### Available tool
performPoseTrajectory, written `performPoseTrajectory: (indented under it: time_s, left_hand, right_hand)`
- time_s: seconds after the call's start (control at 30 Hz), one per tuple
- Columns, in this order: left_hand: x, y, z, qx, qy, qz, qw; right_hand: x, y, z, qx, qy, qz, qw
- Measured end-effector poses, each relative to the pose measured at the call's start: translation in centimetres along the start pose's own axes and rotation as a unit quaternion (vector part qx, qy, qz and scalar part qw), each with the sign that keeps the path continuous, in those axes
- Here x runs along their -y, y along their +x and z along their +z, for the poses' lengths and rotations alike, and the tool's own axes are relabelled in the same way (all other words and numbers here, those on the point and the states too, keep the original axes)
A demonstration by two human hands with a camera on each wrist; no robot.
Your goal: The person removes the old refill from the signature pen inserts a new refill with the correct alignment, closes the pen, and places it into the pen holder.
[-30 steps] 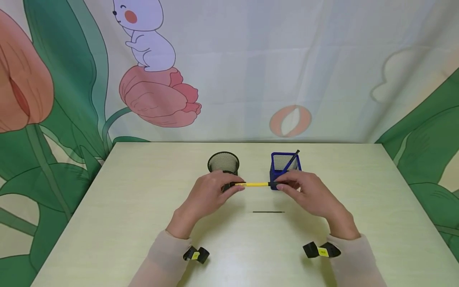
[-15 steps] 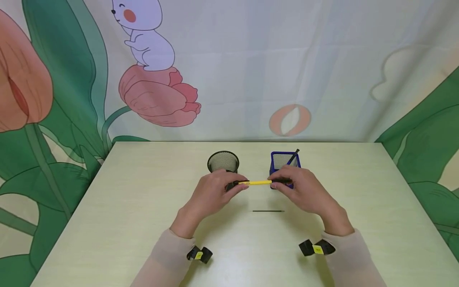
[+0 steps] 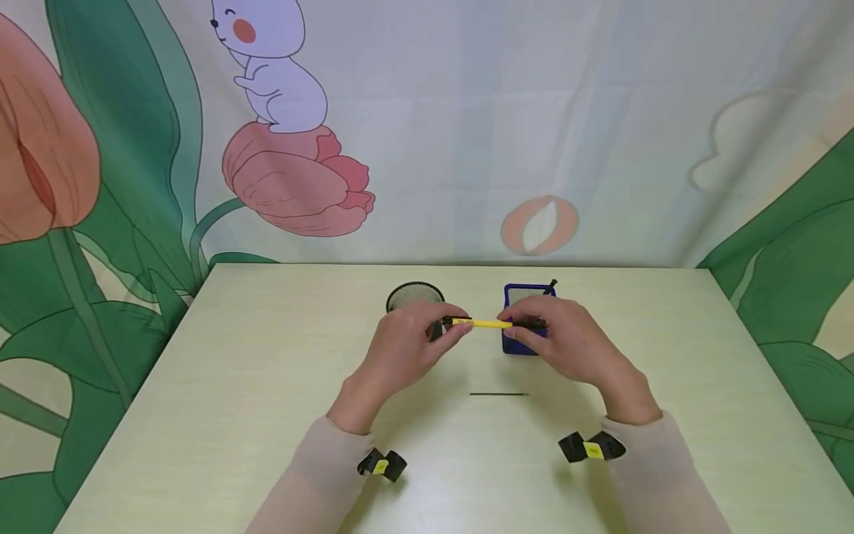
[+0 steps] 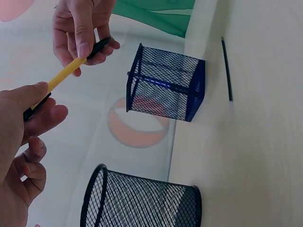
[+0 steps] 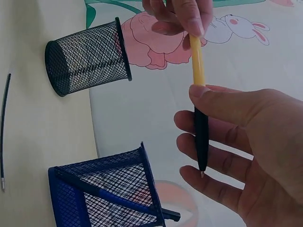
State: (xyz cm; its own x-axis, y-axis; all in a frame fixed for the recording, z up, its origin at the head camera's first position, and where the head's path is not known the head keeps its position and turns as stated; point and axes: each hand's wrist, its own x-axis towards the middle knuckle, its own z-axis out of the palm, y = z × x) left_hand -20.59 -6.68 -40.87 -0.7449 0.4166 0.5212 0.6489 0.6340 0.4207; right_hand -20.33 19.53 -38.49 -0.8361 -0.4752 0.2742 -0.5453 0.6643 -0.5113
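A yellow ballpoint pen [image 3: 492, 324] with a black grip section is held level above the table between both hands. My left hand [image 3: 407, 341] pinches its clip end. My right hand [image 3: 567, 341] pinches it where yellow barrel meets black grip, thumb on the join. In the right wrist view the small metal tip [image 5: 202, 174] sticks out of the black end, with the other fingers loosely curved behind. Below the hands, a thin black pen refill [image 3: 498, 394] lies on the table; its metal end [image 5: 3, 184] shows in the right wrist view.
Behind my left hand stands a round black mesh pen cup [image 3: 407, 295], partly covered. A square blue mesh pen holder [image 3: 523, 345] stands behind my right hand, with a dark blue pen [image 5: 113, 198] leaning inside. A printed curtain [image 3: 427, 148] hangs at the table's [image 3: 233, 386] far edge.
Both hands have lifted the pen slightly upward and away. My right hand has shifted its hold from the black end to the join with the yellow barrel. The refill stays put.
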Motion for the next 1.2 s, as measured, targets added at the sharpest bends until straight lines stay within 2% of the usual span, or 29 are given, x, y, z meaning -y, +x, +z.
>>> performPoseTrajectory:
  time_s: [0.33, 0.57, 0.77, 1.03, 1.2]
  left_hand:
    - [-1.1, 1.8, 0.4, -0.029, -0.081, 0.006, 0.9963]
    - [-1.8, 2.7, 1.2, -0.04, -0.152, -0.024, 0.9872]
    - [-2.5, 3.7, 2.3, -0.058, -0.214, -0.061, 0.9732]
    - [-3.5, 5.3, 3.9, -0.086, -0.303, -0.105, 0.9433]
    - [-3.9, 6.1, 4.7, -0.096, -0.306, -0.118, 0.9398]
  right_hand:
    - [-0.1, 0.7, -0.6, -0.016, 0.005, 0.0, 0.9999]
    - [-0.4, 0.8, -1.0, -0.044, 0.0, -0.006, 0.999]
    - [-0.5, 0.9, -1.6, -0.059, -0.009, -0.007, 0.9982]
    - [-1.2, 1.4, -1.8, -0.083, 0.007, -0.008, 0.9965]
    - [-1.6, 1.6, -1.8, -0.098, 0.007, 0.018, 0.995]
